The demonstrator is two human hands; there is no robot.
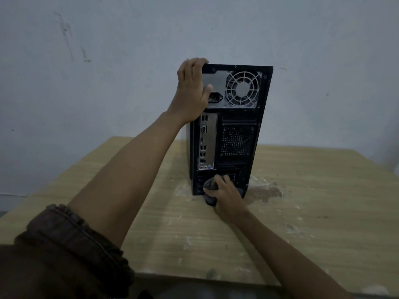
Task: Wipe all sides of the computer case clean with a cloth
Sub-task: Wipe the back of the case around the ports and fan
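On a light wood-grain tabletop [313, 212] against a pale grey-blue wall [108, 61], a person is cleaning the rear panel of a black metal tower computer case [236, 145], which is standing upright towards the table's far edge, ports and fan grille facing the camera. At left, the left hand [192, 89] is steadying the tower, fingers curling over its top left corner, thumb lying across the back plate. Lower down, a dark grey cloth [209, 192] is being bunched in the curled fingers of the right hand [226, 194] and pressed against the bottom of the rear panel, just above the table. The back face appears to be the side in hand, the wipe working along its lowest strip. Next, the tower is probably needing a turn under the bracing hand to bring another side round. At right, a brownish stain [264, 193] is marking the wood beside the case's foot.
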